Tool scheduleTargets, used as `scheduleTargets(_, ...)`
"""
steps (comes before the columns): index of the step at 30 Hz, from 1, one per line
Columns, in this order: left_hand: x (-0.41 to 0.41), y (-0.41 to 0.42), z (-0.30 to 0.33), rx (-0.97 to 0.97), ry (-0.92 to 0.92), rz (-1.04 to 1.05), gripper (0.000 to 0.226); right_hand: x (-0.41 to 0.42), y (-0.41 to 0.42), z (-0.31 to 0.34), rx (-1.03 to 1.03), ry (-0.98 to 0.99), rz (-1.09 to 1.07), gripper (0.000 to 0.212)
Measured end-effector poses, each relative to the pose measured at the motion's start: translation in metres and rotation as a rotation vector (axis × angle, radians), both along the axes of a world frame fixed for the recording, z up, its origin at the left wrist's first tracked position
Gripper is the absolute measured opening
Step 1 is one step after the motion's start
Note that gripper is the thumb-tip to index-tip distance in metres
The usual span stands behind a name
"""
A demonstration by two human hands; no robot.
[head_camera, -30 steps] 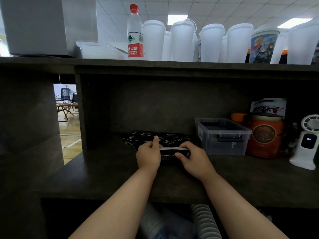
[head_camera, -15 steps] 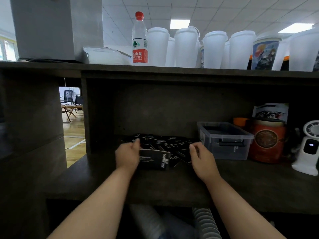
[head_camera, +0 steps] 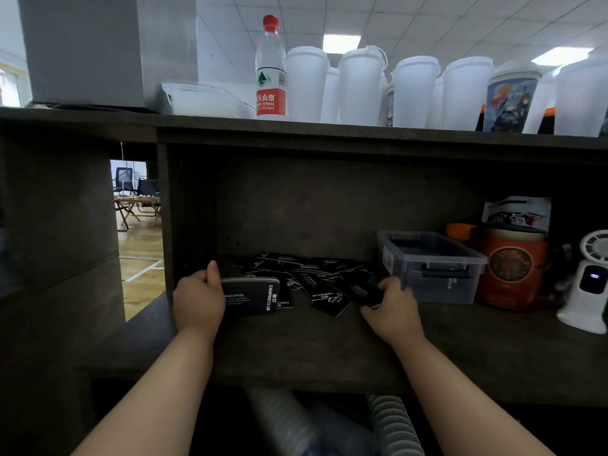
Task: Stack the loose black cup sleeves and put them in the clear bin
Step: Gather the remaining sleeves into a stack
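Clearly the gathering step is in hand: the left hand (head_camera: 199, 299) grips a small stack of flat black cardboard cup sleeves with white print (head_camera: 250, 296), thumb on the far edge and the fingers hidden underneath it, near the left wall of the dark wooden counter (head_camera: 296, 350). The right hand (head_camera: 391, 306) has its fingers curled on one loose black sleeve (head_camera: 363, 292) at the right end of the scattered pile of black sleeves (head_camera: 306, 273), which lies toward the back of the counter. The clear plastic bin with a dark handle (head_camera: 431, 268) stands just beside this hand, toward the right edge; whether sleeves already lie inside I cannot tell. In my judgement the next move is to bring this sleeve over to the stack, line up its edges, and go on with the many that remain. Beside the bin stands a red round tin (head_camera: 511, 268) and a small white fan (head_camera: 589, 284). On the shelf above are white lidded cups (head_camera: 358, 90) and a clear water bottle with a red cap (head_camera: 270, 70). At left, an open room with wooden floor shows.
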State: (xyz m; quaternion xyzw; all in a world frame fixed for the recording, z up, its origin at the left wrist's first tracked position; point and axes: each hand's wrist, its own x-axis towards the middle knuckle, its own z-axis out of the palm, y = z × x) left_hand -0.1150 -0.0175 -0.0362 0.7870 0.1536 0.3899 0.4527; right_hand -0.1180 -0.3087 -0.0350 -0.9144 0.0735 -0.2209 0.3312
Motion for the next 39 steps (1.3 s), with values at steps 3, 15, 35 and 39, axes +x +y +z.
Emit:
scheduleTargets(3, 0.002, 0.002, -0.002, -0.006, -0.022, -0.008, 0.051, -0.013, -0.001, 0.005, 0.136, -0.172, -0.112, 0.062)
scheduleTargets(15, -0.001, -0.003, 0.007, -0.18, -0.041, -0.054, 0.048, -0.028, 0.036, 0.007, 0.467, -0.324, 0.278, 0.03)
scheduleTargets(35, 0.012, -0.004, -0.004, 0.193, -0.039, -0.227, 0.034, 0.045, 0.096, 0.009, 0.093, -0.317, 0.428, 0.024)
scheduleTargets(39, 0.02, 0.01, -0.01, -0.044, -0.059, -0.037, 0.027, 0.048, 0.098, 0.001, -0.192, -0.008, 0.507, 0.044)
